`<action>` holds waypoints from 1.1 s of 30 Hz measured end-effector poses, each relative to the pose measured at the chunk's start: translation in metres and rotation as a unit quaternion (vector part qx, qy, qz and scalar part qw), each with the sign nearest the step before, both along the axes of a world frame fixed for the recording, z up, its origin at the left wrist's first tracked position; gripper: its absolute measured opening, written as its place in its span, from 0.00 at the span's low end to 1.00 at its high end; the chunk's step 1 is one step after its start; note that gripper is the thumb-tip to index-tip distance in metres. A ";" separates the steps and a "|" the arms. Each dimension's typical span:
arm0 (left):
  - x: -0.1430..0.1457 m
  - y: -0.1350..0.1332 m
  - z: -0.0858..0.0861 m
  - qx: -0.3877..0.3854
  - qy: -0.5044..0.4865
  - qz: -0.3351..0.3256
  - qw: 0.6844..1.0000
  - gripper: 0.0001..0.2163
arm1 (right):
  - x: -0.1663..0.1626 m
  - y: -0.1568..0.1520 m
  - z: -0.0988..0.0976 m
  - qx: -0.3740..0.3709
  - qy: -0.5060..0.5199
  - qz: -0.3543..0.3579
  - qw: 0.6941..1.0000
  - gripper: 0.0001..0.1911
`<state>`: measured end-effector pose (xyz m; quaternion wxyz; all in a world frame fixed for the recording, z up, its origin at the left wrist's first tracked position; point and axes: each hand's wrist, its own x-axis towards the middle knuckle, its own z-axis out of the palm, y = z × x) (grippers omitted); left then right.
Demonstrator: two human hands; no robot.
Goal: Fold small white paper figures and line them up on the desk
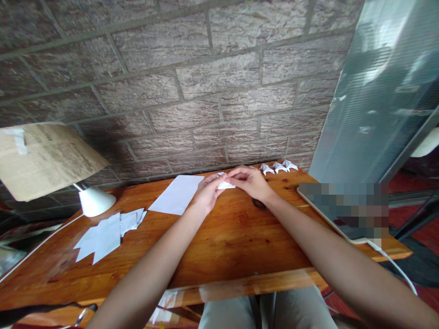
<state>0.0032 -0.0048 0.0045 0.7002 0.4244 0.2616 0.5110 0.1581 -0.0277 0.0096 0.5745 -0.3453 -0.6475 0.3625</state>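
Between my two hands is a small piece of folded white paper (pixel 226 184), held a little above the wooden table. My left hand (pixel 207 191) pinches its left side with thumb and fingers. From the right, my right hand (pixel 251 182) grips the paper's other side between thumb and fingertips. Fingers cover much of the paper, so its full shape is hidden. A flat white sheet (pixel 176 195) lies just left of my left hand. Beyond my right hand, several folded white paper figures (pixel 280 167) stand in a row along the wall.
Cut white paper pieces (pixel 109 233) overlap on the left of the wooden table (pixel 219 246). A lamp (pixel 96 201) with a brown paper shade stands behind them. A tablet (pixel 329 214) with a white cable lies on the right. A dark ring (pixel 259 204) sits under my right wrist.
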 end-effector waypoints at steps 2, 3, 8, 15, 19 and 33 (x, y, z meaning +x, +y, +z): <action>-0.001 0.000 0.001 -0.009 -0.001 0.002 1.000 0.10 | -0.001 0.000 0.000 0.000 -0.003 -0.015 1.000 0.17; -0.001 0.000 0.001 -0.013 -0.001 0.002 1.000 0.10 | -0.001 0.000 0.000 -0.001 -0.004 -0.016 1.000 0.18; -0.002 0.001 0.002 -0.022 -0.006 0.006 1.000 0.10 | -0.001 0.002 -0.002 -0.016 0.003 0.016 1.000 0.17; 0.001 0.001 0.003 -0.015 -0.043 0.041 0.998 0.10 | -0.003 0.001 -0.001 -0.079 0.050 0.022 0.995 0.16; 0.002 0.002 0.002 -0.012 -0.060 0.060 0.996 0.11 | -0.006 -0.002 0.000 -0.087 0.055 0.015 0.995 0.14; 0.006 0.002 -0.001 0.055 -0.070 0.083 0.993 0.11 | -0.003 0.000 0.003 -0.098 0.002 0.016 0.995 0.17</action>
